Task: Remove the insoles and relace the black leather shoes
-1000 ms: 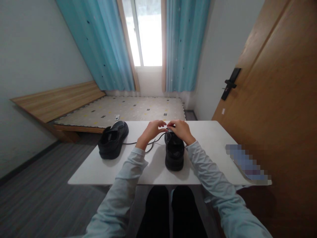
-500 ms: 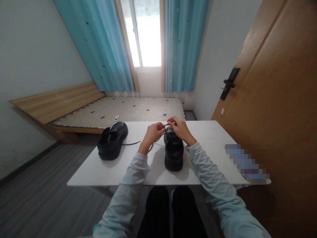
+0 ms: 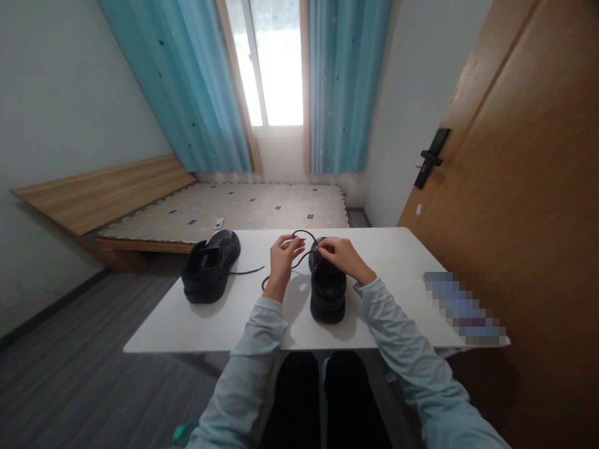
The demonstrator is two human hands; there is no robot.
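A black shoe (image 3: 328, 296) stands on the white table (image 3: 393, 324) in front of me, its heel towards me and its toe pointing away. Left of the shoe, my left hand (image 3: 284, 252) is closed in a pinch on a dark shoelace (image 3: 306, 232), which arches over to the shoe's front. My right hand (image 3: 340, 253) pinches the lace close to the eyelets, and its fingertips hide the exact spot. More lace curls below my left hand onto the table. A second black shoe (image 3: 208, 274) sits at the table's left, with one lace end trailing to the right.
A pixelated flat bluish item (image 3: 463, 308) lies at the table's right edge. Beyond the table is a bed with a patterned mattress (image 3: 262, 202) and a small white object (image 3: 219, 223) on it. The wooden door (image 3: 524, 174) stands at the right.
My left hand has moved left, away from the shoe and from my right hand, drawing the lace into an arch. My right hand has shifted slightly lower, nearer the eyelets.
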